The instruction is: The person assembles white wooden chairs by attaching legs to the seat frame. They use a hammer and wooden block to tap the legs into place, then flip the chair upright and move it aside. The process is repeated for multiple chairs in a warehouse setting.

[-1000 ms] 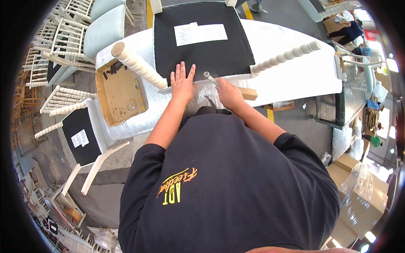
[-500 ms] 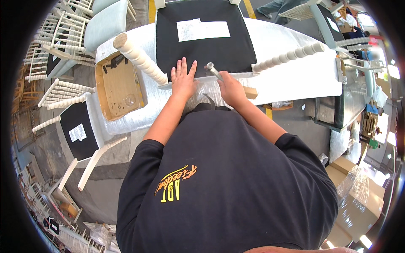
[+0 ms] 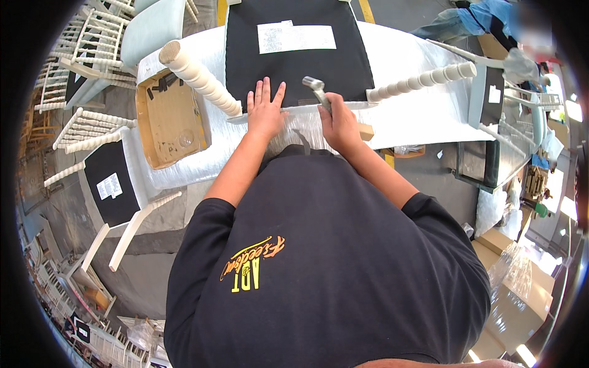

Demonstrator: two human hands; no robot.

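**Seat frame under the hammer, work apparently midway**

On the padded worktop [image 3: 423,116], the left hand [image 3: 265,111] lies flat, fingers spread, on the upturned black chair seat [image 3: 294,67]. The right hand [image 3: 339,122] has its grip closed round a hammer [image 3: 317,89] over the seat's near edge; fastening looks unfinished.

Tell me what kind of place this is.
Probably a furniture workshop or chair assembly floor: an upturned white chair lies on the padded bench, more white chairs stand stacked nearby, and the right hand holds a metal tool.

Left hand [image 3: 265,111] flat on black seat [image 3: 294,64]; right hand [image 3: 338,122] grips hammer [image 3: 318,91]
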